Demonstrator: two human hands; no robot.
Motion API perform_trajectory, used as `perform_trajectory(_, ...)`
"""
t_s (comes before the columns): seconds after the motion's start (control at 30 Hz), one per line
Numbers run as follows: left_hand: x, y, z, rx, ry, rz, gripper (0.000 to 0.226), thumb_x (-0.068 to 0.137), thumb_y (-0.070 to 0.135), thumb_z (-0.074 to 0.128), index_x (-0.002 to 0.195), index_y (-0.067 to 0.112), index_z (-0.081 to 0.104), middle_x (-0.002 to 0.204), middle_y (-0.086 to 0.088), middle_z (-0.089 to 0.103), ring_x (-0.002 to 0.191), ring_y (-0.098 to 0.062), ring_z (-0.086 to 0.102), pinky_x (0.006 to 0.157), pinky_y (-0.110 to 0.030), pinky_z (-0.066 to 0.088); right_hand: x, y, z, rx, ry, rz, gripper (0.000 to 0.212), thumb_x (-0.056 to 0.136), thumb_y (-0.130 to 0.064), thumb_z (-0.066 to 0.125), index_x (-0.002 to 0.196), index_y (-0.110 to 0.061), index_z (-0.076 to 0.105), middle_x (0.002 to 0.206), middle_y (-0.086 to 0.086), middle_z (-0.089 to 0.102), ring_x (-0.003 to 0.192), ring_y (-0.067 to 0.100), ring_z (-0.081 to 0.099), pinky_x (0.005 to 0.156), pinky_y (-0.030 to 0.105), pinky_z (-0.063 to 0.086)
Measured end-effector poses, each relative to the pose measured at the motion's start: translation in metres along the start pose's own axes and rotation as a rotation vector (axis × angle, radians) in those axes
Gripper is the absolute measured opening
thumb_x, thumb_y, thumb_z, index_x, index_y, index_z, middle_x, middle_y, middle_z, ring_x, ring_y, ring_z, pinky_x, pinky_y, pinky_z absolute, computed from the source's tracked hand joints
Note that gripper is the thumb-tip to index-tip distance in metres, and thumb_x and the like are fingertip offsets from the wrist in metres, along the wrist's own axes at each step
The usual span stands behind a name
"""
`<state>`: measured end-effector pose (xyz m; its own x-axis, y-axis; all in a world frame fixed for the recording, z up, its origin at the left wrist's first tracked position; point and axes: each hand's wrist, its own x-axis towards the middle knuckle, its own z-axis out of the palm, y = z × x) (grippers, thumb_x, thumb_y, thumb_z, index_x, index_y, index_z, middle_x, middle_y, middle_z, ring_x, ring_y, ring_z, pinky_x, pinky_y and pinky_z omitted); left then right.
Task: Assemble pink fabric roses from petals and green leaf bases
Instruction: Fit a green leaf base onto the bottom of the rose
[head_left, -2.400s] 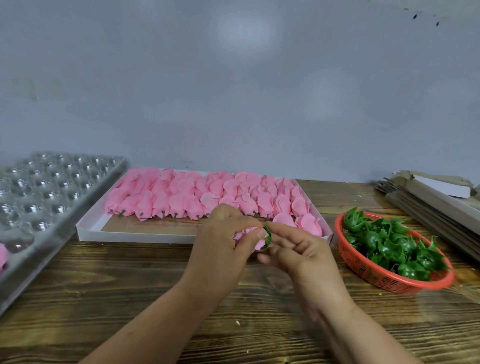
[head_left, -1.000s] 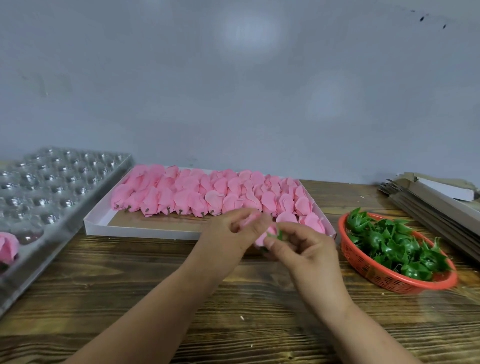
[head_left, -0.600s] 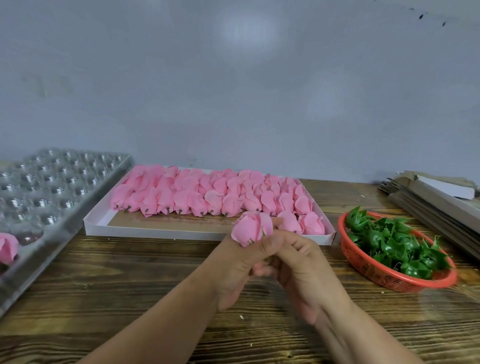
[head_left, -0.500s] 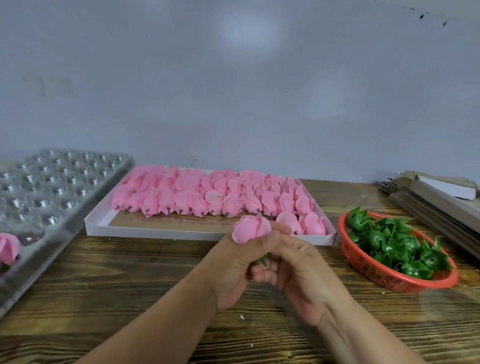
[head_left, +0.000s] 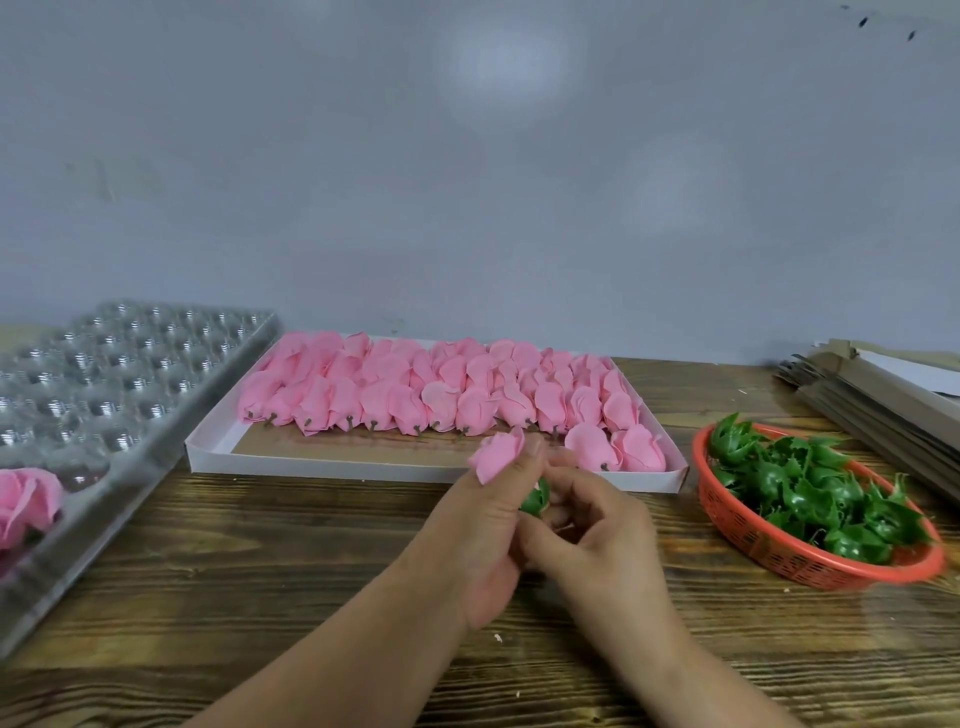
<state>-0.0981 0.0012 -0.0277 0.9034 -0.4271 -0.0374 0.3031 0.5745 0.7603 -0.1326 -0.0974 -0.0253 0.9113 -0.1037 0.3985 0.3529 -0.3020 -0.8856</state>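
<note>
My left hand (head_left: 480, 525) pinches a pink rose bud (head_left: 496, 455) upright, just in front of the white tray. Under the bud sits a green leaf base (head_left: 535, 497), and my right hand (head_left: 597, 540) curls its fingers around it from the right. Both hands hover over the wooden table. Behind them the white tray (head_left: 363, 470) holds rows of pink buds (head_left: 441, 389) with short stems. An orange basket (head_left: 769, 551) of green leaf bases (head_left: 810, 488) stands at the right.
A clear plastic blister tray (head_left: 119, 374) with several round cups lies at the left, one finished pink rose (head_left: 26, 501) in its near corner. Flat cardboard sheets (head_left: 883, 384) are stacked at the far right. A grey wall runs behind the table.
The bud was turned from lying sideways between my hands to standing upright. The green base now shows beneath it, with my right-hand fingers wrapped lower around it.
</note>
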Motion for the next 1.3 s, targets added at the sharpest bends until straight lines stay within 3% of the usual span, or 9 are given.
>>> perform_trajectory(0.13, -0.001, -0.001, -0.002, 0.152, -0.067, 0.038, 0.05, 0.072, 0.046, 0.072, 0.102, 0.006, 0.067, 0.092, -0.015, 0.067, 0.088, -0.026, 0.065, 0.079, -0.04, 0.052, 0.002, 0.001, -0.001, 0.107, -0.036, 0.037, 0.02, 0.065, -0.015, 0.065, 0.076, 0.001, 0.065, 0.055, 0.018, 0.046, 0.053, 0.019, 0.04, 0.049, 0.039, 0.037)
perform_trajectory(0.27, -0.004, 0.013, -0.006, 0.336, -0.23, 0.035, 0.038, 0.077, 0.053, 0.064, 0.089, 0.019, 0.074, 0.083, -0.011, 0.062, 0.061, -0.018, 0.054, 0.051, -0.027, 0.042, 0.005, 0.001, -0.003, 0.378, -0.139, 0.205, 0.02, 0.058, -0.02, 0.072, 0.064, -0.002, 0.065, 0.058, 0.024, 0.052, 0.043, 0.02, 0.043, 0.046, 0.028, 0.038)
perform_trajectory(0.4, -0.006, 0.021, -0.008, 0.428, -0.267, 0.012, 0.065, 0.081, 0.052, 0.062, 0.11, -0.006, 0.059, 0.068, -0.007, 0.056, 0.05, -0.016, 0.048, 0.046, -0.026, 0.044, 0.006, 0.0, -0.004, 0.547, -0.24, 0.328, 0.009, 0.062, -0.014, 0.069, 0.059, -0.007, 0.063, 0.055, 0.014, 0.055, 0.04, 0.016, 0.044, 0.04, 0.023, 0.041)
perform_trajectory(0.57, -0.02, 0.041, -0.005, 0.618, -0.351, -0.057, 0.03, 0.097, 0.033, 0.049, 0.089, 0.012, 0.067, 0.077, -0.014, 0.056, 0.071, -0.024, 0.054, 0.076, -0.039, 0.053, 0.011, -0.001, -0.011, 0.657, -0.293, 0.448, 0.026, 0.05, -0.002, 0.076, 0.069, -0.002, 0.058, 0.052, 0.01, 0.052, 0.038, 0.012, 0.044, 0.036, 0.023, 0.042)
perform_trajectory(0.67, -0.027, 0.056, -0.01, 0.789, -0.346, -0.097, 0.029, 0.102, 0.024, 0.04, 0.103, 0.004, 0.06, 0.096, -0.024, 0.06, 0.094, -0.031, 0.06, 0.106, -0.053, 0.04, 0.01, -0.003, -0.011, 0.672, -0.35, 0.45, 0.022, 0.052, -0.016, 0.076, 0.063, -0.005, 0.06, 0.053, 0.011, 0.051, 0.037, 0.012, 0.042, 0.036, 0.025, 0.042)
perform_trajectory(0.87, -0.044, 0.067, -0.016, 1.203, -0.215, -0.023, 0.023, 0.099, 0.028, 0.05, 0.098, 0.01, 0.064, 0.095, -0.007, 0.07, 0.091, -0.023, 0.064, 0.093, -0.036, 0.05, 0.003, -0.002, -0.003, 0.611, -0.474, 0.458, 0.009, 0.061, -0.004, 0.075, 0.061, -0.006, 0.066, 0.057, 0.016, 0.055, 0.047, 0.016, 0.055, 0.042, 0.026, 0.048)
perform_trajectory(0.93, -0.05, 0.069, -0.021, 1.269, -0.167, -0.01, 0.019, 0.097, 0.027, 0.054, 0.092, 0.012, 0.064, 0.085, -0.004, 0.069, 0.082, -0.02, 0.063, 0.086, -0.038, 0.053, -0.001, 0.001, 0.001, 0.532, -0.505, 0.458, 0.016, 0.058, -0.001, 0.08, 0.07, -0.003, 0.07, 0.06, 0.018, 0.059, 0.057, 0.024, 0.058, 0.048, 0.027, 0.052)
perform_trajectory(1.03, -0.06, 0.082, -0.037, 1.395, -0.026, -0.004, 0.022, 0.092, 0.033, 0.059, 0.072, 0.023, 0.059, 0.058, 0.014, 0.056, 0.056, -0.003, 0.047, 0.058, -0.017, 0.042, -0.003, 0.005, 0.006, 0.449, -0.435, 0.455, 0.046, 0.056, -0.009, 0.073, 0.101, 0.001, 0.066, 0.075, 0.024, 0.065, 0.056, 0.023, 0.06, 0.049, 0.025, 0.053)
perform_trajectory(1.3, -0.089, 0.177, -0.086, 1.435, 0.337, 0.117, 0.006, 0.081, 0.025, 0.074, 0.081, 0.022, 0.07, 0.063, 0.01, 0.069, 0.055, -0.001, 0.061, 0.055, -0.014, 0.046, -0.003, 0.007, 0.009, 0.435, -0.383, 0.438, 0.047, 0.061, -0.006, 0.068, 0.106, 0.002, 0.06, 0.074, 0.022, 0.066, 0.054, 0.023, 0.061, 0.046, 0.024, 0.053)
